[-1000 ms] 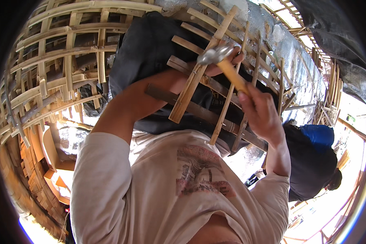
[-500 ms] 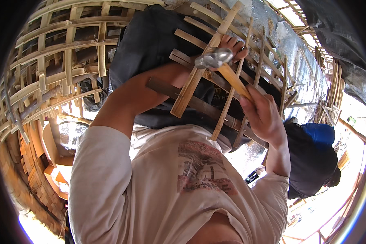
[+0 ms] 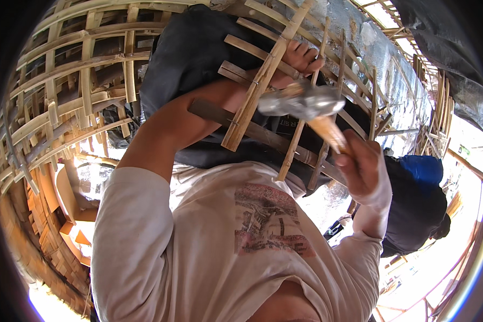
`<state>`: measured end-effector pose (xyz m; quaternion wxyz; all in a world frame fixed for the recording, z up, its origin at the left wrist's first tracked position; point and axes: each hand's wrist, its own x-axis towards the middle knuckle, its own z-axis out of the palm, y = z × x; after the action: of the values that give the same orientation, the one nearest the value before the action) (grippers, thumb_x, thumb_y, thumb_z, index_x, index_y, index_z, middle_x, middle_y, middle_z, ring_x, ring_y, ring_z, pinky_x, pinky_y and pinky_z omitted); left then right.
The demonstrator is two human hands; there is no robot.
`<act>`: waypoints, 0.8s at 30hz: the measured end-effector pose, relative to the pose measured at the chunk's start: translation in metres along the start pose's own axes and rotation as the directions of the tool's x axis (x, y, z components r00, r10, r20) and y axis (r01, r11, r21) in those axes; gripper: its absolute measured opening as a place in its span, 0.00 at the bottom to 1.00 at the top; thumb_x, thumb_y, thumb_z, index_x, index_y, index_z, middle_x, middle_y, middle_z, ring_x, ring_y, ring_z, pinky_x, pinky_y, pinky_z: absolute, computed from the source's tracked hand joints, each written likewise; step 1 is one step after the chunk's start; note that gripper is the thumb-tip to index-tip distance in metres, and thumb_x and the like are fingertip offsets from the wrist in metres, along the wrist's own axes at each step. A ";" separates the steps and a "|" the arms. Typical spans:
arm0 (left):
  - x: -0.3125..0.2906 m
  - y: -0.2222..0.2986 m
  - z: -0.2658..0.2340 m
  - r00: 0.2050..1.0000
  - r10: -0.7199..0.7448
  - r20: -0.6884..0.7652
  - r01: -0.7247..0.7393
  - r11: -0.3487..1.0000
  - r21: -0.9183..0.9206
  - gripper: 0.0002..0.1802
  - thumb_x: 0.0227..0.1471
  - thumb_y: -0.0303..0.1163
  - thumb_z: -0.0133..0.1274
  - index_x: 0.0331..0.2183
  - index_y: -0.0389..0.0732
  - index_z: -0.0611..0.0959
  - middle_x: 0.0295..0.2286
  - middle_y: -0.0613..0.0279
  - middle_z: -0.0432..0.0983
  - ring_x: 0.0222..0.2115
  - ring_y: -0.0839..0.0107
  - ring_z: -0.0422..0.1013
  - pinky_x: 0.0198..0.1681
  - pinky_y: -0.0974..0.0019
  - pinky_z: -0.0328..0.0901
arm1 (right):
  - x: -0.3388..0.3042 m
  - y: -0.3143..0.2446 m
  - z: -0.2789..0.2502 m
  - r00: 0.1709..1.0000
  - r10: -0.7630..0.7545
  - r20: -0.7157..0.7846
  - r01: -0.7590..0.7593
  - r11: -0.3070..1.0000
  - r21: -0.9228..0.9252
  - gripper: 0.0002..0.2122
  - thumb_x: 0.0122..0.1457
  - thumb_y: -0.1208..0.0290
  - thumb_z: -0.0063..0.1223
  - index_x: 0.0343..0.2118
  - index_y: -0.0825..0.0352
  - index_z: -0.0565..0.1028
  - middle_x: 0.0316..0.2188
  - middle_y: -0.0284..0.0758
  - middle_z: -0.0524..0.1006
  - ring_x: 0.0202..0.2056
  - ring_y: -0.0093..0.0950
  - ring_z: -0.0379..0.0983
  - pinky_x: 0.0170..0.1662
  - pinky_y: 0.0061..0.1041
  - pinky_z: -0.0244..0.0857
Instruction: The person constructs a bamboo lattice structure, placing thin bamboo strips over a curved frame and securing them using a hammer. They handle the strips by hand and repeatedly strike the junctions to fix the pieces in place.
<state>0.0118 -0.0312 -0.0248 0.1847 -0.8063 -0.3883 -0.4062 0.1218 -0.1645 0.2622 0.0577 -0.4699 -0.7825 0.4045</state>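
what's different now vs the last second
The hammer and the right hand gripping it have swung rightward and down the picture, the hammer head off the near slat. Nothing was taken up or let go. The left hand stays curled at the bamboo lattice.

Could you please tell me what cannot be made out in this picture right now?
Fine outline of the hammer head: blurred in the head view.
Lower end of the handle: covered in the head view by the right hand.
How the left hand grips: partly hidden in the head view by slats and the hammer head.
Far end of the slatted frame: cut off by the head view's top edge.
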 end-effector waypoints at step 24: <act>0.007 -0.010 -0.015 0.984 0.179 0.026 -0.179 0.984 0.012 0.12 0.53 0.40 0.50 0.38 0.47 0.71 0.26 0.66 0.66 0.28 0.69 0.63 0.35 0.59 0.53 | -0.120 -0.004 0.086 0.835 0.529 -0.150 -0.534 0.845 0.006 0.07 0.63 0.73 0.53 0.36 0.71 0.70 0.15 0.50 0.71 0.21 0.52 0.72 0.24 0.42 0.63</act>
<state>-0.0012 -0.0311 -0.0107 0.2212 -0.8417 -0.3193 -0.3751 0.1450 -0.3089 0.2421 -0.0085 -0.6978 -0.6222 0.3548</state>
